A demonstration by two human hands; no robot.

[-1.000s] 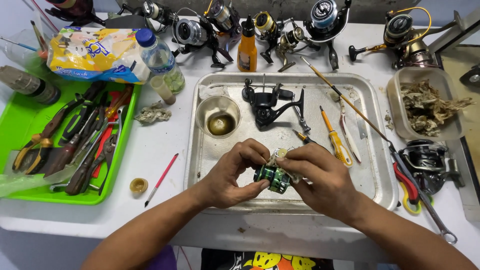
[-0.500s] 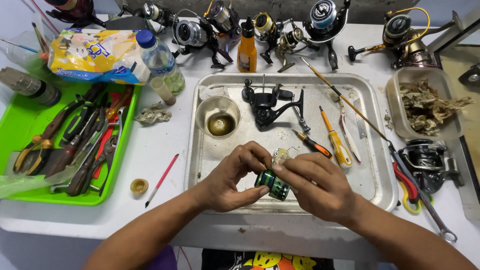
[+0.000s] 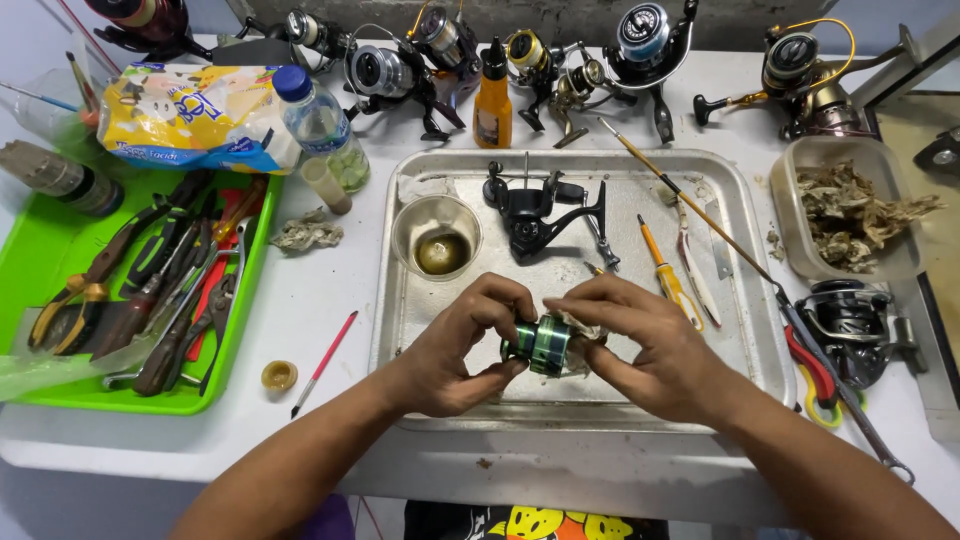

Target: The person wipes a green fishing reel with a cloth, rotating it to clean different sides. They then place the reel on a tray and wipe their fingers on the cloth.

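Note:
A small green and black reel spool sits between both my hands over the front of a metal tray. My left hand grips its left end with thumb and fingers. From the right, my right hand presses a crumpled pale cloth against it. A black fishing reel body lies on the tray behind my hands, beside a clear cup with dark oily liquid.
A green tray of pliers and other tools stands at left. Several fishing reels line the back edge with an orange bottle. A yellow screwdriver, a brush and a container of debris lie to the right.
Both hands have turned the spool onto its side and drawn closer around it. The right hand's fingers now cover its right end with the cloth.

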